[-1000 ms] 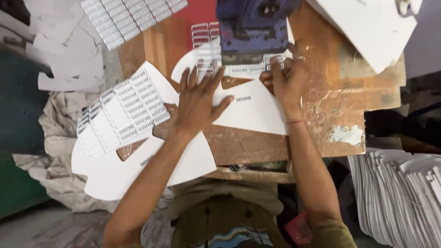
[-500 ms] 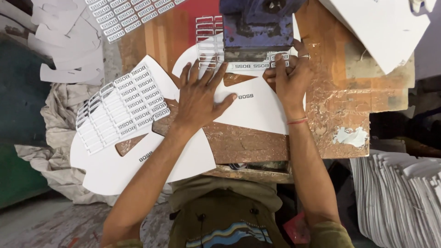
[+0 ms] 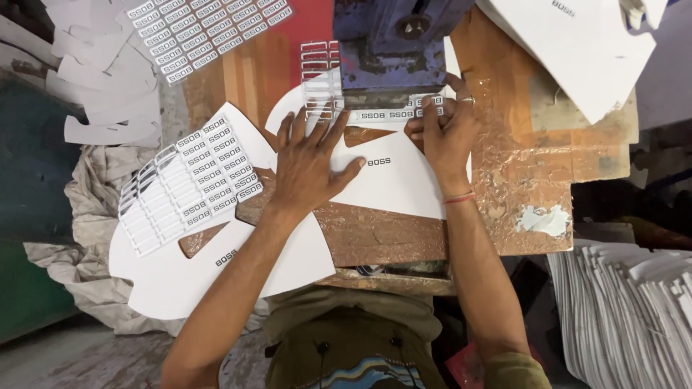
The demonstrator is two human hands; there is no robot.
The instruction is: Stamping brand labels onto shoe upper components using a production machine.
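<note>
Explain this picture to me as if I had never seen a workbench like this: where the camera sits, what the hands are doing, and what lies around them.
The single view comes from a camera worn on the person's head, looking straight down at their own arms. The left hand lies flat, fingers spread, on a curved white cut piece that rests on a worn wooden bench. The right hand pinches a narrow strip of small labels at the foot of a blue metal press, which stands at the far edge of the bench. To the left sits a second white cut piece with a sheet of small labels on top. Another label sheet lies further back. At the lower right is a stack of white pieces. Neither hand lifts anything clear of the surface.
</note>
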